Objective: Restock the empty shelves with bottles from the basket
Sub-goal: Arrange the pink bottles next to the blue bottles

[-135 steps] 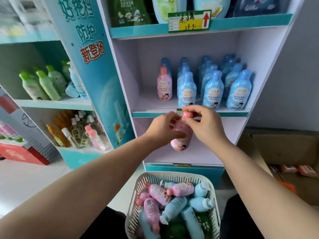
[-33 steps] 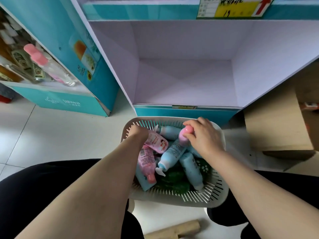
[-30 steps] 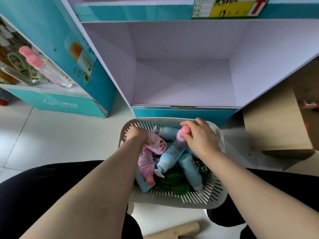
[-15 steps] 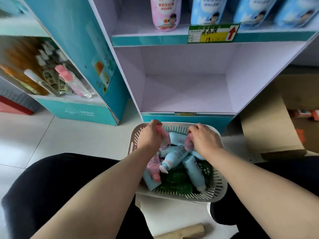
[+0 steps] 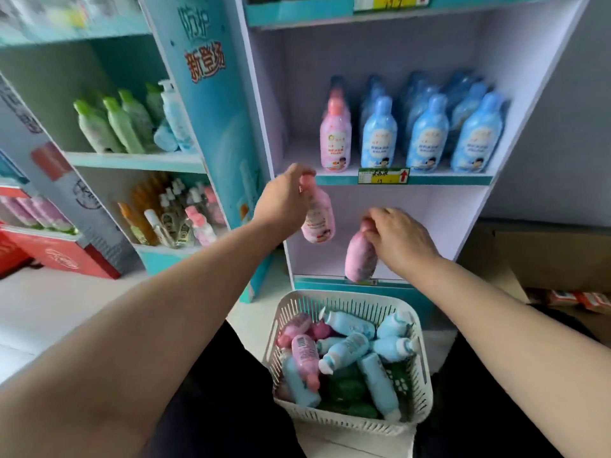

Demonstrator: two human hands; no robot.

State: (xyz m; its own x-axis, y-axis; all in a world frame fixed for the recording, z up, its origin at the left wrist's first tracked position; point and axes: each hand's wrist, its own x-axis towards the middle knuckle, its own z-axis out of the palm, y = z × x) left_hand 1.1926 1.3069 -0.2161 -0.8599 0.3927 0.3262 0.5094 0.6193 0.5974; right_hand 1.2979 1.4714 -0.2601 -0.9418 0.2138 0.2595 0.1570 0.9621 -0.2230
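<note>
Head view: one pink bottle point(image 5: 319, 217) hangs cap-up from the left hand point(image 5: 285, 197), fingers clamped on its cap; a second pink bottle point(image 5: 360, 259) hangs from the right hand point(image 5: 402, 240), fingers clamped round its neck, before the empty lower shelf point(image 5: 429, 221). Both are above the basket point(image 5: 350, 423), which holds loose pink and blue bottles. On the stocked shelf point(image 5: 446, 180) above, a standing pink bottle point(image 5: 335, 140) adjoins rows of blue bottles point(image 5: 426, 137).

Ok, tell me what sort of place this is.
Probably a shop: shelves lined with rows of identical bottles, a price tag on the shelf edge, and a basket of stock.
</note>
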